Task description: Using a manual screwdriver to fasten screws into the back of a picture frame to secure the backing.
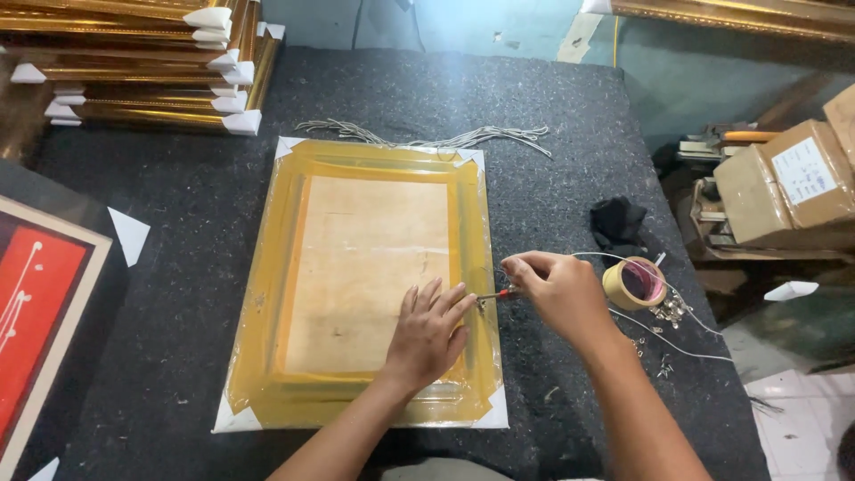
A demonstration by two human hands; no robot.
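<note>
A gold picture frame (pixel 267 294) wrapped in clear plastic lies face down on the dark felt table (pixel 178 205), its brown backing board (pixel 370 267) facing up. My left hand (pixel 429 331) rests flat on the lower right of the backing, fingers spread. My right hand (pixel 550 283) pinches a small red-handled tool (pixel 495 296) whose tip touches the frame's right rail by my left fingertips. White cardboard protectors cover the frame's corners.
A tape roll (pixel 633 282), small metal hangers (pixel 670 310) and a thin cord lie right of my hand, with a black cloth (pixel 618 220) behind. A bundle of cords (pixel 427 138) lies above the frame. Stacked gold frames (pixel 142 62) sit far left, a red picture (pixel 40 303) at left, cardboard boxes (pixel 793 178) at right.
</note>
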